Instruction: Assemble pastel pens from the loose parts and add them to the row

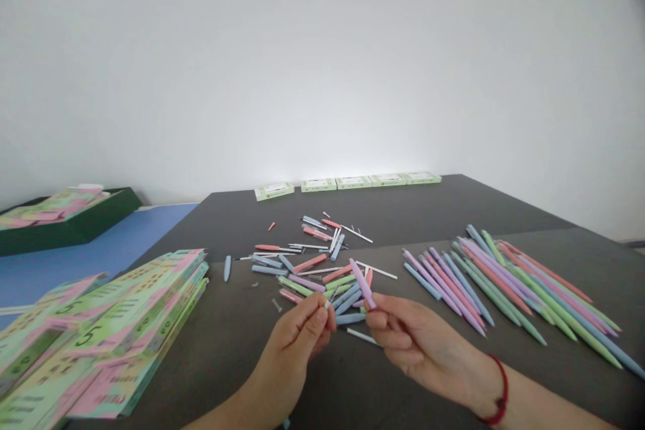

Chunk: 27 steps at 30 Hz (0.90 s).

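My right hand [410, 336], with a red cord on its wrist, pinches a purple pen barrel [361, 284] by its lower end; the barrel tilts up and to the left. Beside it, my left hand [305, 329] is closed, thumb against fingers, on a thin white pen part [327, 305]. Only the tip of that part shows, so its exact kind is unclear. The hands are close together but apart. Just behind them lies a loose heap of pen parts: blue barrels [349, 299], a green barrel [293, 285], coral barrels [310, 262] and white refills [377, 270].
To the right, whole-looking pens [508, 275] lie in slanting rows on the dark table [393, 383]. Stacked printed packs [125, 309] stand at the left. Several small boxes [353, 182] line the back edge. A dark green bin [95, 220] with packs sits on a blue surface [146, 232].
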Each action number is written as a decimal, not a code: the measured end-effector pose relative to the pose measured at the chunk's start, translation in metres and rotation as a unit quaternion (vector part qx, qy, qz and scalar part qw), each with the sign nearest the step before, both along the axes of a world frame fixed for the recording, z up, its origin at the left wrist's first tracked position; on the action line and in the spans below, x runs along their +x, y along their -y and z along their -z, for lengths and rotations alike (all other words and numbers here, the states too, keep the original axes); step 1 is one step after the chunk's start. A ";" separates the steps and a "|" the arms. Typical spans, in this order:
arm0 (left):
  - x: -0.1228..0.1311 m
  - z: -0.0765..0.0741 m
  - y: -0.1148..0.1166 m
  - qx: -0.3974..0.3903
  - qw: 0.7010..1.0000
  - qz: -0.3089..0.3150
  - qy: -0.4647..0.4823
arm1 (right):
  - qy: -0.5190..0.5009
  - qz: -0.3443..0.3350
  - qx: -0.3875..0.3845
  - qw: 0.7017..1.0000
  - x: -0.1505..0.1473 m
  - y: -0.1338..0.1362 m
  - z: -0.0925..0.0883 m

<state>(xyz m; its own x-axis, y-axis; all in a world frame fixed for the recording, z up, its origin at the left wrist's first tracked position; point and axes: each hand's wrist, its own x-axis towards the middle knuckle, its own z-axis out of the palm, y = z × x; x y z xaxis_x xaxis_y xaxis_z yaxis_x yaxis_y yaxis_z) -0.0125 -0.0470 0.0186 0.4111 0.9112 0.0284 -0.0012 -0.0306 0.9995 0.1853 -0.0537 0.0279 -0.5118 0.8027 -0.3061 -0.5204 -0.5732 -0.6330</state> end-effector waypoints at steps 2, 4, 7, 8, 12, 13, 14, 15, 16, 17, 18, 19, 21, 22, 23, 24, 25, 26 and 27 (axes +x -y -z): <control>0.002 0.001 0.006 0.040 0.998 0.023 -0.034 | -0.083 0.009 -0.045 0.996 -0.002 0.002 0.002; 0.002 0.004 0.012 0.151 0.982 0.065 -0.089 | -0.118 0.013 -0.056 0.991 -0.004 0.004 0.003; 0.002 0.010 0.016 0.415 0.878 0.155 -0.182 | -0.123 0.042 -0.037 0.991 -0.003 0.002 0.002; 0.002 0.011 0.016 0.480 0.833 0.175 -0.214 | -0.117 0.055 -0.027 0.991 -0.002 0.000 0.001; 0.005 0.012 -0.003 0.470 0.823 0.146 -0.282 | -0.045 0.062 0.034 0.996 0.005 -0.023 -0.002; 0.007 0.010 -0.012 0.418 0.864 0.104 -0.262 | -0.026 0.056 0.048 0.997 0.005 -0.031 -0.002; 0.009 0.009 -0.023 0.343 0.912 0.045 -0.223 | -0.011 0.051 0.059 0.997 0.005 -0.040 -0.002; 0.012 0.008 -0.034 0.316 0.926 0.011 -0.207 | 0.000 0.049 0.065 0.997 0.005 -0.048 -0.002; 0.015 0.007 -0.046 0.301 0.933 -0.017 -0.195 | 0.005 0.049 0.068 0.997 0.004 -0.056 -0.002; 0.019 0.006 -0.057 0.284 0.941 -0.050 -0.178 | 0.007 0.049 0.068 0.996 0.002 -0.063 -0.002; 0.023 0.005 -0.068 0.264 0.948 -0.081 -0.158 | 0.010 0.049 0.069 0.996 0.000 -0.068 -0.002; 0.027 0.004 -0.078 0.243 0.955 -0.109 -0.134 | 0.012 0.049 0.069 0.996 -0.003 -0.072 -0.002; 0.034 0.003 -0.092 0.199 0.966 -0.144 -0.084 | 0.016 0.044 0.068 0.997 -0.009 -0.077 -0.003; 0.036 0.002 -0.095 0.177 0.970 -0.153 -0.063 | 0.018 0.039 0.069 0.997 -0.013 -0.078 -0.003; 0.038 0.002 -0.097 0.157 0.974 -0.156 -0.045 | 0.021 0.032 0.069 0.997 -0.016 -0.079 -0.003; 0.040 0.002 -0.097 0.139 0.977 -0.156 -0.032 | 0.025 0.024 0.071 0.997 -0.019 -0.079 -0.003; 0.041 0.002 -0.096 0.123 0.980 -0.155 -0.022 | 0.032 0.013 0.074 0.997 -0.022 -0.079 -0.004; 0.041 0.001 -0.095 0.110 0.982 -0.153 -0.015 | 0.041 0.000 0.077 0.996 -0.024 -0.079 -0.004; 0.041 0.001 -0.094 0.100 0.984 -0.150 -0.011 | 0.053 -0.015 0.081 0.995 -0.025 -0.079 -0.004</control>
<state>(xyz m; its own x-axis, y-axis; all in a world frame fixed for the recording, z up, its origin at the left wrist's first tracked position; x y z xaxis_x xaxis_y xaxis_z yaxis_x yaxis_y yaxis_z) 0.0283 0.0467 0.0178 0.1272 0.9688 0.2126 0.0601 -0.2215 0.9733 0.1598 0.0252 0.0320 -0.5081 0.8307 -0.2276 -0.4300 -0.4737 -0.7686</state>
